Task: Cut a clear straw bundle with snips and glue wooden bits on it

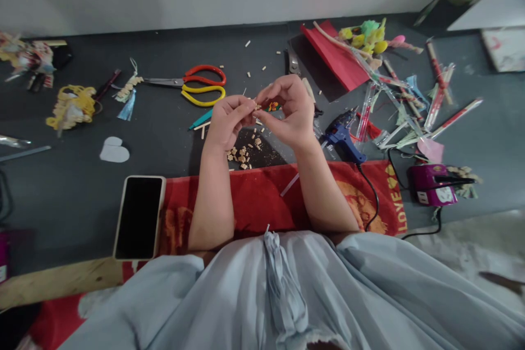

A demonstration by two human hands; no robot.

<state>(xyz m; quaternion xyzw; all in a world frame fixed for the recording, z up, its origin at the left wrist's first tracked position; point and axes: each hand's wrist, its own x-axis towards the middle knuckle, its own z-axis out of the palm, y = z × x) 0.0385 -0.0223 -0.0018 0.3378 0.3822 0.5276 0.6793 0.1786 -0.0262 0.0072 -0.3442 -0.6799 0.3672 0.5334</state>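
Observation:
Above the middle of the dark table, my left hand (232,120) and my right hand (291,112) meet at the fingertips. Both pinch a small tan beaded-looking piece (257,108), mostly covered by my fingers. Below them lies a pile of small tan wooden bits (243,156), with fine crumbs around it. A teal pen-like stick (200,119) pokes out beside my left hand. Scissors (203,85) with one red and one yellow handle lie to the upper left. To the right of my right hand rests a blue glue gun (342,136).
A red towel (266,197) spans the front edge, with a phone (139,217) at its left. A white heart cutout (114,150) and yellow yarn (74,106) lie left. Red paper (334,54), wrapped sticks (439,76) and a purple device (433,185) with a cord occupy the right.

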